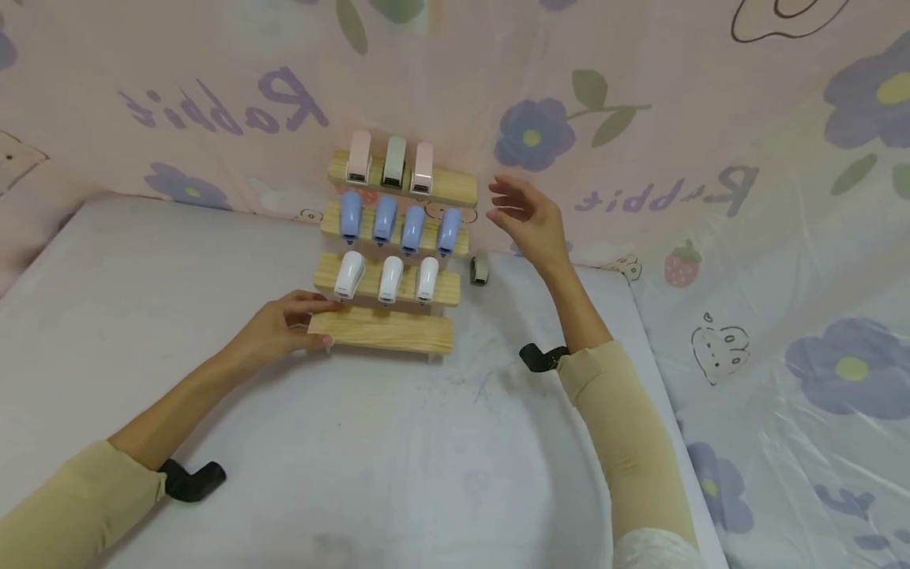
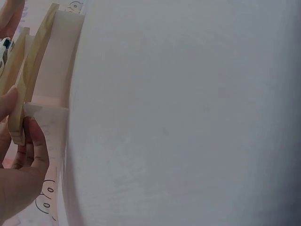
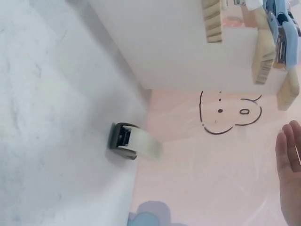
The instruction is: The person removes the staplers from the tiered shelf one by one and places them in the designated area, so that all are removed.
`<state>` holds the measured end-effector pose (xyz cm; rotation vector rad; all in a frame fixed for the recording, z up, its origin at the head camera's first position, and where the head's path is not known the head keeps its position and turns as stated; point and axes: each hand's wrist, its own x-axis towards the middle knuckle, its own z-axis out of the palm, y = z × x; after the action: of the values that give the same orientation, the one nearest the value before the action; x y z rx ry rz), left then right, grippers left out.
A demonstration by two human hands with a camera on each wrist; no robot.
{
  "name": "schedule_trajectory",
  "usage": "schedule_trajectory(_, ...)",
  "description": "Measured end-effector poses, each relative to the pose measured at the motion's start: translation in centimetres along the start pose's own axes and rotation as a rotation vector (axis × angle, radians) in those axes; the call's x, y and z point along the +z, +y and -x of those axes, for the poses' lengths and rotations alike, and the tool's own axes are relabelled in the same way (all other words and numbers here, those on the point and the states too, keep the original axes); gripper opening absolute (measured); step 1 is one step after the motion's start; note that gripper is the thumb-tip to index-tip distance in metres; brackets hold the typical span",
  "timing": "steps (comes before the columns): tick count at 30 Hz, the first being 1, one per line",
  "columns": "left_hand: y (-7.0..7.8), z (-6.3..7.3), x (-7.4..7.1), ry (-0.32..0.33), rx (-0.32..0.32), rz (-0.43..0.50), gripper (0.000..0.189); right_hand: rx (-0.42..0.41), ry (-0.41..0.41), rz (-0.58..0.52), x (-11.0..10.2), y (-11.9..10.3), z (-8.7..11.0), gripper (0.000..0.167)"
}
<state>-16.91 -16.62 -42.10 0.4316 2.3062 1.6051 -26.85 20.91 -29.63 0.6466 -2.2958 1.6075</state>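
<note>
A four-tier display rack (image 1: 387, 330) has wooden shelves on white side panels. My left hand (image 1: 279, 325) grips the left end of its lowest shelf; in the left wrist view the thumb and fingers lie on either side of the wood (image 2: 29, 80). My right hand (image 1: 532, 225) is raised beside the top shelf's right end, fingers loosely bent, holding nothing. White staplers (image 1: 390, 279) stand on the second shelf up, blue staplers (image 1: 385, 219) on the third, and pink staplers (image 1: 359, 156) flank a green one (image 1: 394, 161) on top. The lowest shelf is bare.
Another green stapler (image 1: 479, 270) sits on the white table (image 1: 426, 458), right of the rack and near the back edge. Behind rises a pink printed cloth (image 1: 441, 79). Black curved pieces (image 1: 543, 358) stick out at both sleeve cuffs.
</note>
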Motion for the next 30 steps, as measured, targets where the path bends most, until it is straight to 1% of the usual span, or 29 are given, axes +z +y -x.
schedule_trajectory(3, -0.1, 0.0, 0.1, 0.002, -0.011, -0.03, 0.062, -0.017, -0.012, -0.005, 0.2, -0.3, -0.3, 0.048)
schedule_trajectory(8, 0.0, 0.0, -0.1, 0.02, -0.013, -0.087, 0.06, -0.067, -0.039, -0.009, 0.8, -1.6, -0.7, 0.047)
schedule_trajectory(12, 0.3, -0.1, -0.2, 0.013, -0.03, -0.088, 0.06, -0.062, -0.048, -0.017, 1.2, -2.4, -1.0, 0.047)
schedule_trajectory(16, 0.3, -0.2, -0.2, 0.004, -0.046, -0.096, 0.061, -0.079, -0.064, -0.027, 1.7, -3.0, -1.6, 0.047)
schedule_trajectory(19, 0.3, -0.3, -0.3, 0.0, -0.046, -0.103, 0.061, -0.093, -0.08, -0.029, 2.0, -3.3, -2.0, 0.048)
schedule_trajectory(22, 0.2, -0.4, -0.2, 0.0, -0.042, -0.106, 0.06, -0.061, -0.086, -0.032, 2.3, -3.5, -2.3, 0.049)
schedule_trajectory(25, 0.3, -0.4, -0.2, -0.001, -0.032, -0.086, 0.059, -0.038, -0.098, -0.03, 2.7, -3.9, -2.6, 0.05)
schedule_trajectory(30, 0.2, -0.1, -0.1, 0.001, -0.023, -0.064, 0.059, -0.017, -0.143, -0.032, 3.4, -4.3, -3.0, 0.052)
